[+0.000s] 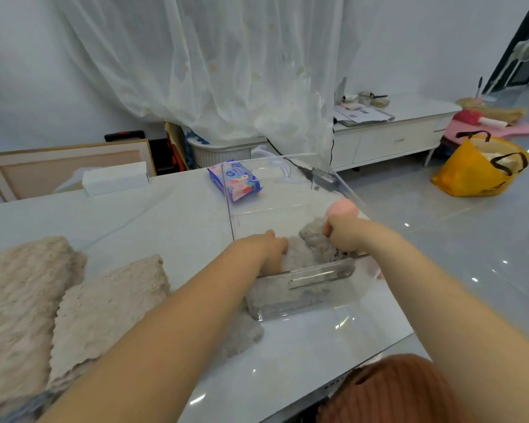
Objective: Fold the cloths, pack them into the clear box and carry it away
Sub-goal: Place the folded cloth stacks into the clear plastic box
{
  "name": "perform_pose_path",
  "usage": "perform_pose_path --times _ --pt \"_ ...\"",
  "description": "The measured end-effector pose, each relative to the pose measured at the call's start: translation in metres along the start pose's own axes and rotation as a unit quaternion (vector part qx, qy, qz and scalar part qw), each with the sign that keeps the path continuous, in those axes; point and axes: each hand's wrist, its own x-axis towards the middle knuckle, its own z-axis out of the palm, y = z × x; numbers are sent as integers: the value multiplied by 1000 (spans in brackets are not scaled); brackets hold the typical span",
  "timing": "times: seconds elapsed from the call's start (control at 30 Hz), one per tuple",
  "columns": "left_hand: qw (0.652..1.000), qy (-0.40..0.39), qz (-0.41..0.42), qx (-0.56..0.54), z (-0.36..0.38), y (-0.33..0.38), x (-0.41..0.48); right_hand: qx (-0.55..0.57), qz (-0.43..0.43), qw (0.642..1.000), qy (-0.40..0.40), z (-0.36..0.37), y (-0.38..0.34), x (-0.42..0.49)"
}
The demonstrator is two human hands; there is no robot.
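The clear box [321, 274] stands on the white table near its right edge, its near wall with a handle slot facing me. Both my hands reach inside it. My left hand [271, 250] presses down on a grey fluffy cloth [301, 254] in the box. My right hand [342, 235] grips a bunched part of the same grey cloth. A pink item [342, 208] sits just beyond my right hand. Two folded beige cloths [22, 297] [104, 309] lie on the table at the left. Another grey cloth [242, 334] lies outside the box by my left forearm.
A blue and pink wipes pack [234, 180] lies behind the box, a white carton [115, 178] further left. The table's right edge [388, 346] drops to a grey floor with a yellow bag [477, 169]. A brown stool [388, 389] is below me.
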Motion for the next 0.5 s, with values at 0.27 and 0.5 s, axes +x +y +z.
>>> perform_pose_path --times 0.27,0.5 --pt "990 -76 6 121 1 5 3 -95 63 964 -242 13 -6 7" --pt "978 176 58 101 -15 7 -2 -144 112 982 -58 15 8 46"
